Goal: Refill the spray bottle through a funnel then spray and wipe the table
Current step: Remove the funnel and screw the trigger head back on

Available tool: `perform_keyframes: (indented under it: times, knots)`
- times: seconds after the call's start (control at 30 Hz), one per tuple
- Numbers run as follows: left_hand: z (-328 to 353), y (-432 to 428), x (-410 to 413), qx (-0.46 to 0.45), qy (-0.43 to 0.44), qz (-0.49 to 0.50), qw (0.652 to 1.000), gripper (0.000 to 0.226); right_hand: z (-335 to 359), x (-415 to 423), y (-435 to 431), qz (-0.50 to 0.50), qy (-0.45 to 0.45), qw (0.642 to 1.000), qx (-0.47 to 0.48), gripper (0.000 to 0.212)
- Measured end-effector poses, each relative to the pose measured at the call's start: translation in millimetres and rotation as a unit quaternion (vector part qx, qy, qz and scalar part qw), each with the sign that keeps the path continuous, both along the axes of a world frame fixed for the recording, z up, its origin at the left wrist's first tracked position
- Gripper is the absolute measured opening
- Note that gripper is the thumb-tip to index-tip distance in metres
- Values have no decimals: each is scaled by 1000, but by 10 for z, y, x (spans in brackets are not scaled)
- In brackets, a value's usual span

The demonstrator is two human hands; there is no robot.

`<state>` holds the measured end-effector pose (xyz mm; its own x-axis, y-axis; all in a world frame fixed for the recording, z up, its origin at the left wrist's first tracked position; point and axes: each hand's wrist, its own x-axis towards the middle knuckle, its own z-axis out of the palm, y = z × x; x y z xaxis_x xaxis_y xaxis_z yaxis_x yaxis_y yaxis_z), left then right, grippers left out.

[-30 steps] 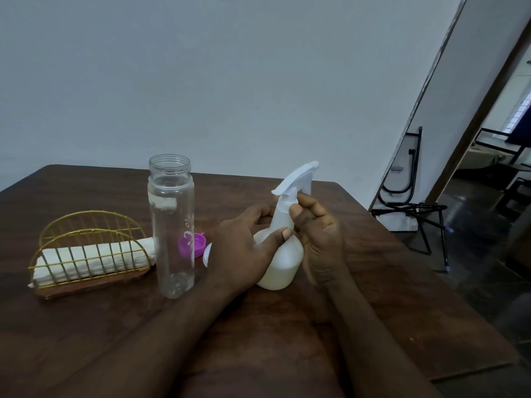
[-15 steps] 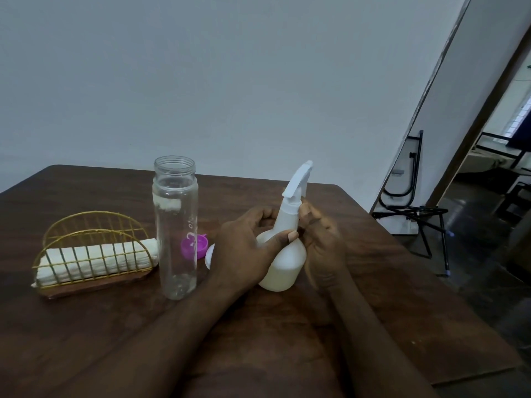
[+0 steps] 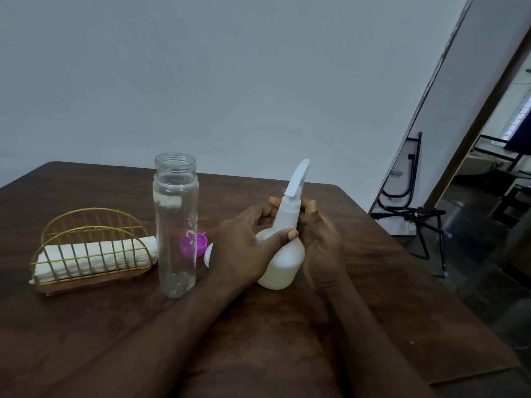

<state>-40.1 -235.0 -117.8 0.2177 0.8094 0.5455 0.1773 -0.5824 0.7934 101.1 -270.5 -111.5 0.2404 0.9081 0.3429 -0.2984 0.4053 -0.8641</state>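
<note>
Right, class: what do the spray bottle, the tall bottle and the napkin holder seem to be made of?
The spray bottle looks like matte white plastic: opaque, dull sheen. The tall bottle is clear, probably plastic, possibly glass: see-through wall, threaded neck. The napkin holder seems gold-finished metal wire on a wood-like base: thin shiny bars, brown slab.

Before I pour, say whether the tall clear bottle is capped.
Uncapped: the tall clear plastic bottle shows a bare threaded mouth; a purple cap lies beside it.

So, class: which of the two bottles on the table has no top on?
The tall clear bottle, standing untouched beside the napkin holder: its threaded mouth is bare. The white spray bottle has its trigger head on.
</note>
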Motion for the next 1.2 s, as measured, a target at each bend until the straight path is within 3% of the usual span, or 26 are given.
perform_keyframes:
  times: [0.13,0.23,0.37,0.53,0.67,0.87,1.0,1.2]
  knots:
    - [-7,1,-2,-1,-12,-2,1000,49,-8,12,27,-9,-39,999,-4,33]
    - [-11,4,-17,-2,-6,1,1000,50,7,33,30,-16,-27,999,-7,26]
    - [-7,-3,-20,-3,-4,-1,1000,49,-3,10,62,-89,-41,995,10,31]
    - [-13,8,-5,-4,-5,0,1000,53,-15,-10,35,-15,-41,999,5,67]
    - [-30,10,-7,-9,-4,-5,1000,56,-7,10,43,-33,-69,997,-4,35]
    - [-17,17,-27,8,29,1,1000,60,23,15,29,-77,-60,995,16,15]
    - [5,6,-15,4,21,-2,1000,66,11,-10,46,-68,-64,996,17,29]
    - [2,3,-27,-2,13,-26,1000,45,-2,5,20,-30,-85,996,9,40]
